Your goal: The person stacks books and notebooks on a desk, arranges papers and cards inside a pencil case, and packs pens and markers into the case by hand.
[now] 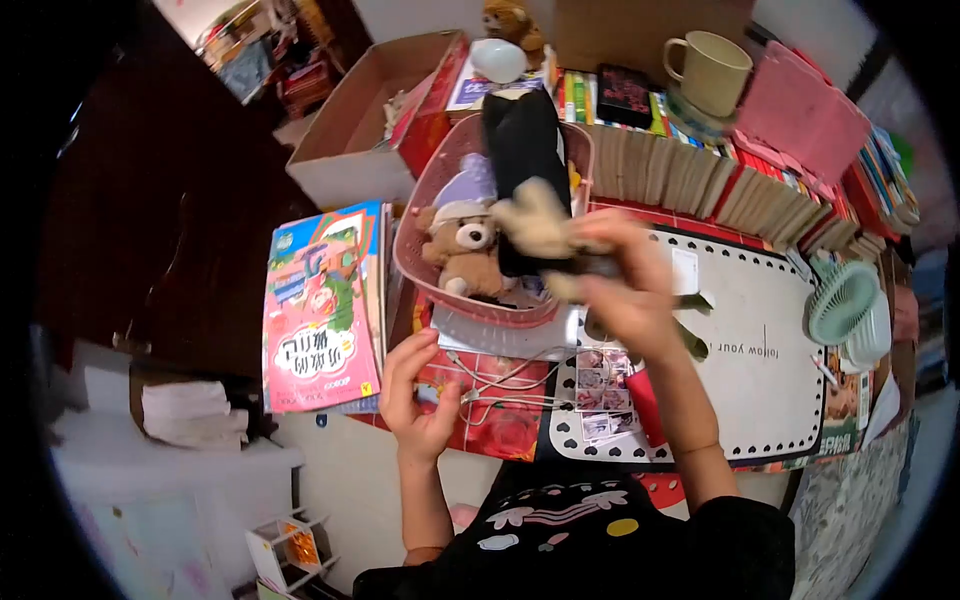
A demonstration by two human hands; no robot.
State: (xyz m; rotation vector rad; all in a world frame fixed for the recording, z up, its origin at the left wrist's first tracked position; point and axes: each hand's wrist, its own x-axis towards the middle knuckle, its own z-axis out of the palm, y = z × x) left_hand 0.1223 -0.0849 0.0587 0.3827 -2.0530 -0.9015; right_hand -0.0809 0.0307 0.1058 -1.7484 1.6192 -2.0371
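Note:
My right hand [632,275] is closed on a beige, soft-looking thing [537,220], too blurred by motion to name its kind. It is held over the right side of a pink plastic basket [412,243]. In the basket sit a brown teddy bear [470,262] with a pale cap, a purple soft item [468,183] and a long black pouch [524,130] that stands up past the rim. My left hand [417,400] is open and holds nothing, its fingers apart, just below the basket's lower left and near a white cable [500,385].
Left of the basket lies a stack of children's books [320,310]; an open cardboard box [340,120] stands behind. Rows of books [660,165] line the back, topped by a beige mug [715,72]. A white desk mat [750,390], photo cards [603,385] and a green basket [843,303] are to the right.

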